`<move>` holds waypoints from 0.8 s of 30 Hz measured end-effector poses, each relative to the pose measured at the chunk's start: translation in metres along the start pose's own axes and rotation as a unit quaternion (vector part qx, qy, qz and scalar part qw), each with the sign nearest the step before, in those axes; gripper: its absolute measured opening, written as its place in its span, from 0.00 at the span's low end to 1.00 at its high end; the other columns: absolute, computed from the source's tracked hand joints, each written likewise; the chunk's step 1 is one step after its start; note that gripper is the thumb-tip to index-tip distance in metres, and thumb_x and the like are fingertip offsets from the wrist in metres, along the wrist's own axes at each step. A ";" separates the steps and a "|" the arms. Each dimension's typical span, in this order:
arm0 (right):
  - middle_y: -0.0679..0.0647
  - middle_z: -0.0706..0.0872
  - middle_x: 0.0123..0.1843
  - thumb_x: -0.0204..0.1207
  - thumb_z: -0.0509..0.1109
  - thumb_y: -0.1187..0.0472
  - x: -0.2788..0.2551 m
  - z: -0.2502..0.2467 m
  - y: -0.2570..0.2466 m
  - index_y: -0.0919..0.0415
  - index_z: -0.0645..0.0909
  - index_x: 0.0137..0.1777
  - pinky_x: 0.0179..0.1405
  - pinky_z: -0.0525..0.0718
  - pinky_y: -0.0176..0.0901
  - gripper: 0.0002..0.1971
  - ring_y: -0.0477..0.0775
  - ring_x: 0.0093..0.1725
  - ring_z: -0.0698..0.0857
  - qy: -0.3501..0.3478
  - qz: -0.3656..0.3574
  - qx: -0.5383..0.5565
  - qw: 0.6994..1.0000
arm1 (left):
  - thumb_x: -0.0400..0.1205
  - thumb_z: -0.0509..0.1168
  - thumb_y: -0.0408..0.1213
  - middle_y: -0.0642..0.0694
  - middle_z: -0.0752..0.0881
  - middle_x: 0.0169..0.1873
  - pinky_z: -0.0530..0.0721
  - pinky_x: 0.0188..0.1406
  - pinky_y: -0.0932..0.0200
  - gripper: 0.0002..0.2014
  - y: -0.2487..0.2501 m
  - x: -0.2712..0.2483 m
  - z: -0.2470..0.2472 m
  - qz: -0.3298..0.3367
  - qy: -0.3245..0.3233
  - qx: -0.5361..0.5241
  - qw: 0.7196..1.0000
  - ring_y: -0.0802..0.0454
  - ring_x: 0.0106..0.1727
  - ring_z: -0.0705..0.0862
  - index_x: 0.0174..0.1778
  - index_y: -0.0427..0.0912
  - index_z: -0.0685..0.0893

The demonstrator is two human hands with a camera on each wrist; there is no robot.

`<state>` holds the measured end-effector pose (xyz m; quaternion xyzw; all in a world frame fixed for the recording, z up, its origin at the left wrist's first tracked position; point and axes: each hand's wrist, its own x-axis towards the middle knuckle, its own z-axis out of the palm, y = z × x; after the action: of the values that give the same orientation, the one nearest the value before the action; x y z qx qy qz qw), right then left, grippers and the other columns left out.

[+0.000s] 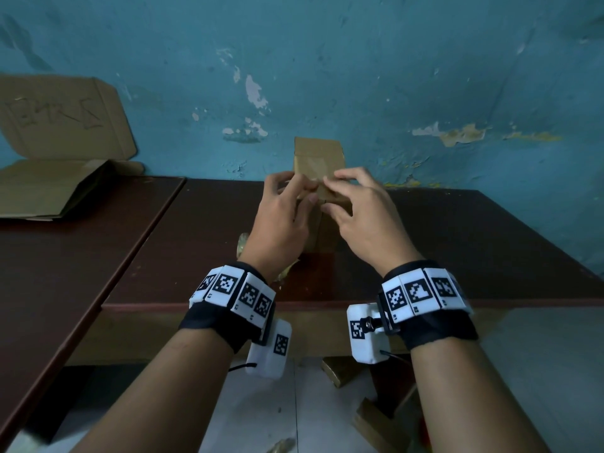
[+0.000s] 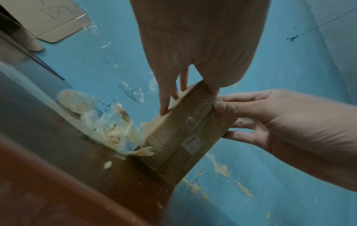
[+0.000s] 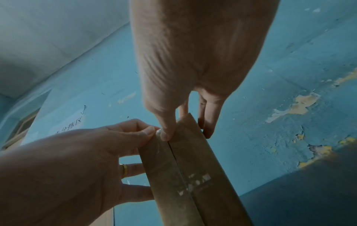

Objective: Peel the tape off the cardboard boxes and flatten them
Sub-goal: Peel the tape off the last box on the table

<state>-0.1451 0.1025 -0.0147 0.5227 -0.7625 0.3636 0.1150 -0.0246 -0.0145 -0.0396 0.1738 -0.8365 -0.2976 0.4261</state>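
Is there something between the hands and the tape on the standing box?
Nothing visible. Both the left hand and the right hand already hold the cardboard box, and their fingers meet at the tape along its seam.

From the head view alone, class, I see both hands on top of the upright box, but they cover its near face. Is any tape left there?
Observer: Yes. The right wrist view shows pale tape patches across the centre seam of the cardboard box.
Operator: Where do the thumbs sit?
Observer: The left hand and right hand both grip the box top, and their thumbs meet at the seam's upper end.
Operator: Is any peeled tape lying around?
Observer: The left wrist view shows a crumpled tape wad on the table, against the box's base.
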 end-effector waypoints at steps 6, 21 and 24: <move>0.53 0.85 0.77 0.84 0.81 0.62 0.001 0.000 0.002 0.62 0.89 0.74 0.78 0.82 0.55 0.20 0.58 0.75 0.84 0.023 -0.010 -0.002 1.000 | 0.95 0.61 0.42 0.46 0.71 0.74 0.79 0.64 0.71 0.18 0.007 -0.005 -0.002 -0.008 -0.014 -0.006 1.000 0.65 0.55 0.79 0.81 0.50 0.77; 0.51 0.78 0.82 0.88 0.76 0.61 0.001 0.002 -0.004 0.61 0.80 0.84 0.80 0.77 0.48 0.26 0.59 0.79 0.76 -0.009 -0.003 -0.040 0.999 | 0.95 0.60 0.37 0.40 0.72 0.75 0.68 0.58 0.87 0.11 0.006 -0.003 0.002 0.003 0.002 0.007 1.000 0.63 0.60 0.74 0.70 0.44 0.85; 0.52 0.81 0.80 0.86 0.77 0.62 0.002 0.002 -0.001 0.62 0.84 0.80 0.80 0.80 0.51 0.23 0.60 0.77 0.80 0.005 -0.010 -0.034 0.999 | 0.95 0.60 0.37 0.41 0.72 0.75 0.72 0.59 0.83 0.10 0.007 -0.003 0.001 -0.002 0.000 0.006 1.000 0.57 0.63 0.78 0.68 0.45 0.84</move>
<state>-0.1449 0.0996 -0.0153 0.5243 -0.7684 0.3387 0.1409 -0.0243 -0.0076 -0.0374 0.1783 -0.8378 -0.2935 0.4244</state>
